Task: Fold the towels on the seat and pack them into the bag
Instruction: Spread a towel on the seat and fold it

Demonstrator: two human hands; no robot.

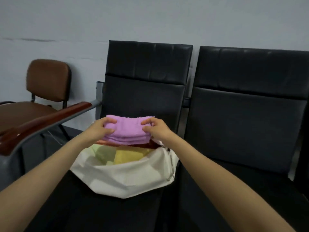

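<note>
Purple towel (127, 129): folded into a thick stack of several layers, sitting level at the far rim of the bag's mouth, just over a red towel (143, 145).
Left hand (100, 129): curling round the stack's left end, fingers over the top, thumb pressing the near edge.
Right hand (155, 131): pinching the right end the same way, fingers bent over the top layer.
Bag (123, 178): white cloth, lying open and slumped on the black seat (83, 206), mouth facing up.
Already inside: a yellow towel (128, 155) and a pale green towel (103, 153), lying flat, side by side.
Step in hand: looking like the placing of this towel; packing seems well along.
Handling, judged: the towel is reading as light, soft and limp. The nap should be gripping the skin well, not slipping. Nothing fragile.
Where to hold, judged: both short ends, clamping all layers together. A one-ended grip is likely to let the folds fan open.
Risk, judged: the floppy bag rim is giving no support, so the stack may be tipping as it goes in.
Surroundings: wooden armrest (41, 119) to the left, brown chair (48, 79) beyond.
</note>
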